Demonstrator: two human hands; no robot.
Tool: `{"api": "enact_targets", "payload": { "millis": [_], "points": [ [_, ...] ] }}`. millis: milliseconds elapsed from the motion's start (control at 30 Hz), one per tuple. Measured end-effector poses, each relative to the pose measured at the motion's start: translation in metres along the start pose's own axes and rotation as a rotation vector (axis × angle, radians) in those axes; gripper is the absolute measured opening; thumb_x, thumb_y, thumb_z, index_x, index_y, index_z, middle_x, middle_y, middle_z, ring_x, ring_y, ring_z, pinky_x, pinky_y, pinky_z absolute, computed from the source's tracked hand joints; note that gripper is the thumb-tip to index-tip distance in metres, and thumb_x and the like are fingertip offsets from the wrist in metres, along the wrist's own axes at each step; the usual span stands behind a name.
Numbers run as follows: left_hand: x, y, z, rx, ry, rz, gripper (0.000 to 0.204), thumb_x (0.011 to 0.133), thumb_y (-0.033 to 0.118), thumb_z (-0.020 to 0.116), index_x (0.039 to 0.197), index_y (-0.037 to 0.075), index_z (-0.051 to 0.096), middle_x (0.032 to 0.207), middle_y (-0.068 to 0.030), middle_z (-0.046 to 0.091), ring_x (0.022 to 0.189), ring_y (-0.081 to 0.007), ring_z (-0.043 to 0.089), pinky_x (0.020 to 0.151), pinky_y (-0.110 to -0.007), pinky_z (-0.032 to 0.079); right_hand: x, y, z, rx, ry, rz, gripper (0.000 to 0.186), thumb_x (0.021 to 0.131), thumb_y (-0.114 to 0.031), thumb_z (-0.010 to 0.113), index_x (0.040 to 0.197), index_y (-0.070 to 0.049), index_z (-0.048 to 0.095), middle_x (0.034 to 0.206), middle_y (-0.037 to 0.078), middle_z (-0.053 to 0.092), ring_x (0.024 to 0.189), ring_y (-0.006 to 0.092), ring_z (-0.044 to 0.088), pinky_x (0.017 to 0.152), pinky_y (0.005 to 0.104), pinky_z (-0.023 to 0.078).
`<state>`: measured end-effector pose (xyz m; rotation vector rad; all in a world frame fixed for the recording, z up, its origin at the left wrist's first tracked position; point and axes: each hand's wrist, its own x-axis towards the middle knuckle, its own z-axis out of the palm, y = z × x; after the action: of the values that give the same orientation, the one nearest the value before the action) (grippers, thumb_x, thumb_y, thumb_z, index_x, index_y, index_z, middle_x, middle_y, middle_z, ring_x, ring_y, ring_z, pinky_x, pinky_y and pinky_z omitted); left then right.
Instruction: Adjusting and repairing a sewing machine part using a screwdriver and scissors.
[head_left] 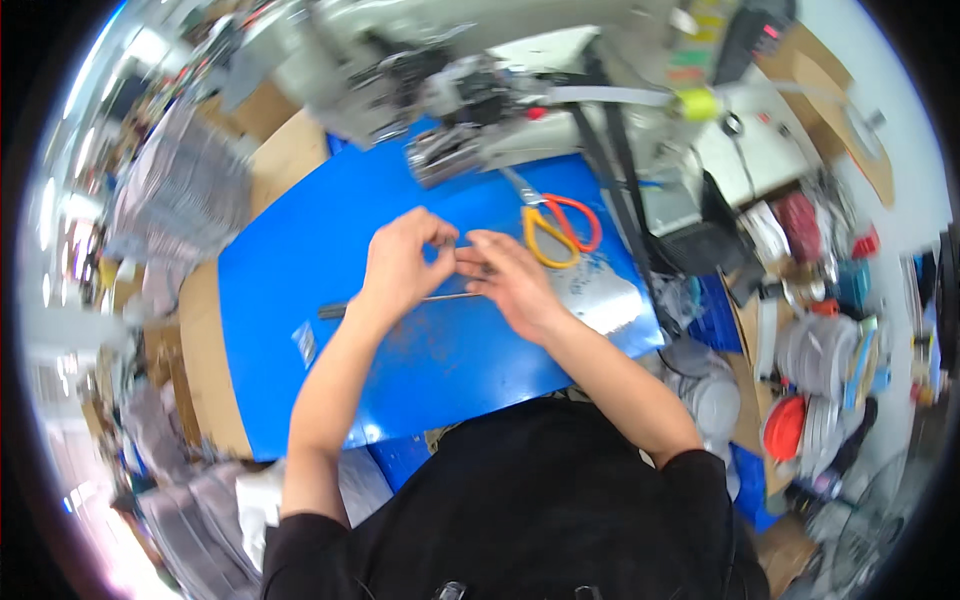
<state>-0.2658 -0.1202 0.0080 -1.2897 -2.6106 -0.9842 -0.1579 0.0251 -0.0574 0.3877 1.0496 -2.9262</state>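
Over the blue work surface (270,270) my hands meet, fingertips nearly touching. My left hand (397,265) is closed in a pinch, thumb against forefinger. Facing it, my right hand (512,283) has its fingers bent and pressed together. A small dark bit shows at the right fingers, too blurred to name; whatever the left pinch holds is hidden. Beneath my hands lies a thin-shafted tool with a dark handle (332,311), like a screwdriver. Just right of my right hand rest scissors (550,236) with one yellow and one red handle loop.
A sewing machine's metal head (445,150) overhangs the far edge. Black straps or cables (610,150) run down on its right. A small clear packet (304,343) lies at left. Stacked grey bundles (180,190) stand beyond; shelves of spools (815,355) are at right.
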Motion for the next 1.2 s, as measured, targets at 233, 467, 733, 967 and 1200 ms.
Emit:
{"api": "enact_targets", "payload": {
  "millis": [233, 467, 733, 967, 1200],
  "points": [
    [0.021, 0.117, 0.027, 0.189, 0.017, 0.294, 0.03, 0.073, 0.012, 0.082, 0.102, 0.008, 0.072, 0.112, -0.009, 0.068, 0.103, -0.0306, 0.064, 0.088, -0.043, 0.052, -0.031, -0.049, -0.01, 0.567, -0.069, -0.018, 0.021, 0.107, -0.028, 0.053, 0.107, -0.011, 0.065, 0.094, 0.002, 0.061, 0.082, 0.0123, 0.058, 0.073, 0.0283, 0.05],
    [-0.009, 0.127, 0.028, -0.048, 0.033, 0.275, 0.037, 0.076, 0.003, 0.08, 0.111, 0.002, 0.072, 0.129, -0.019, 0.065, 0.113, -0.0348, 0.065, 0.096, -0.043, 0.054, -0.109, -0.217, -0.141, 0.587, 0.121, -0.753, 0.031, 0.11, -0.036, 0.049, 0.105, -0.008, 0.062, 0.11, 0.008, 0.064, 0.073, 0.01, 0.053, 0.062, 0.0223, 0.044],
    [-0.078, 0.071, 0.06, -0.198, 0.008, -0.261, 0.01, 0.093, 0.001, 0.068, 0.103, 0.001, 0.069, 0.123, -0.0103, 0.063, 0.107, -0.0183, 0.063, 0.082, -0.027, 0.052, -0.1, -0.294, -0.467, 0.207, 0.62, -0.86, 0.045, 0.1, -0.004, 0.057, 0.145, -0.002, 0.051, 0.124, 0.007, 0.069, 0.078, 0.0122, 0.058, 0.059, 0.0245, 0.045],
    [-0.103, 0.051, 0.074, -0.138, 0.036, -0.425, 0.011, 0.093, -0.003, 0.063, 0.103, 0.0, 0.068, 0.128, -0.0117, 0.06, 0.107, -0.0164, 0.062, 0.081, -0.024, 0.051, 0.015, -0.309, -0.561, -0.966, 1.117, -0.526, 0.064, 0.084, -0.032, 0.076, 0.136, 0.001, 0.06, 0.108, 0.016, 0.074, 0.099, 0.0239, 0.069, 0.086, 0.0374, 0.054],
    [-0.104, 0.06, 0.091, -0.062, 0.054, -0.487, 0.014, 0.094, -0.004, 0.059, 0.106, 0.0, 0.066, 0.137, -0.0125, 0.056, 0.105, -0.0147, 0.063, 0.08, -0.023, 0.05, 0.087, -0.331, -0.624, -1.237, 1.044, -0.629, 0.058, 0.093, -0.046, 0.061, 0.136, -0.006, 0.062, 0.135, 0.02, 0.065, 0.126, 0.0369, 0.06, 0.102, 0.0409, 0.049]
  ]
}}
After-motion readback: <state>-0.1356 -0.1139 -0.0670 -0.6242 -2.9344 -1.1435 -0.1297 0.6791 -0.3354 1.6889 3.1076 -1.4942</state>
